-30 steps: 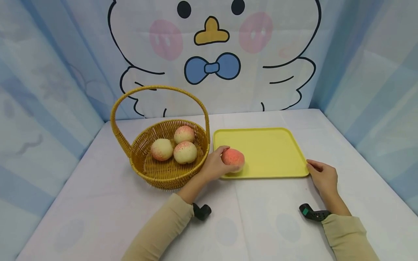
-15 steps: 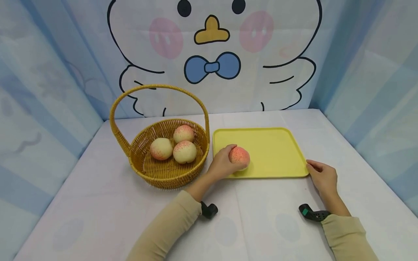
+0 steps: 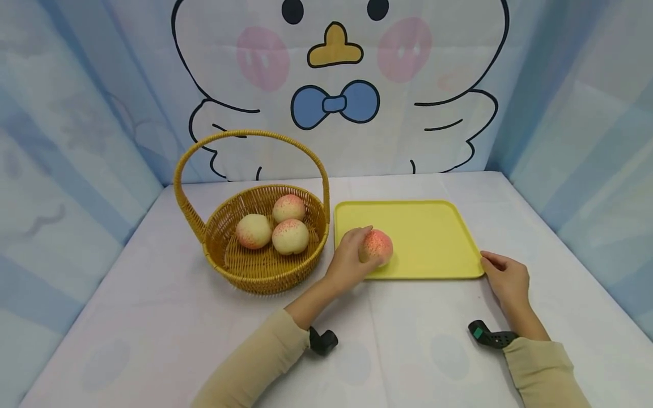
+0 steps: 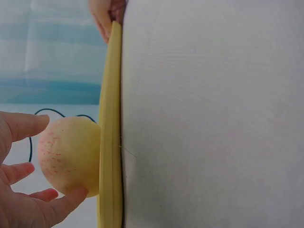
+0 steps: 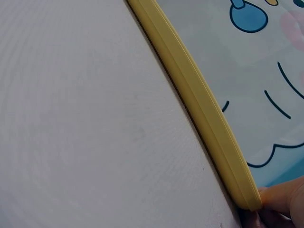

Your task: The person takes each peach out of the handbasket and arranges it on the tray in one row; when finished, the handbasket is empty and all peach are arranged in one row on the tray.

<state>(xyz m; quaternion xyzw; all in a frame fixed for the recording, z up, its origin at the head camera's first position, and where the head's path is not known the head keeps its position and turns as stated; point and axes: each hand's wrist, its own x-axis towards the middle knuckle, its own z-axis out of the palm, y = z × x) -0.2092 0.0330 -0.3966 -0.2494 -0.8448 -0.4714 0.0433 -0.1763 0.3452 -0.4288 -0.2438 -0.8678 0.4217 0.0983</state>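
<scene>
A pink-and-cream peach [image 3: 378, 247] sits on the left part of a yellow tray [image 3: 428, 238]. My left hand [image 3: 349, 262] is around its left side, fingers spread and loosened; in the left wrist view, the thumb [image 4: 28, 124] lies by the peach's edge and one fingertip overlaps its lower side. At the tray's near right corner, my right hand [image 3: 507, 280] pinches the rim between thumb and fingers, also seen in the right wrist view. Three more peaches [image 3: 290, 237] lie inside a wicker basket [image 3: 265, 283] left of the tray.
The basket's tall arched handle [image 3: 255, 134] rises above its rim, and its right side stands close to the tray's left edge. A white cloth [image 3: 408, 351] covers the table. Printed curtains [image 3: 336, 147] enclose the back and both sides.
My left hand has carried the peach a little to the right, onto the tray, and its fingers have loosened around it. The right hand has stayed at the tray's corner.
</scene>
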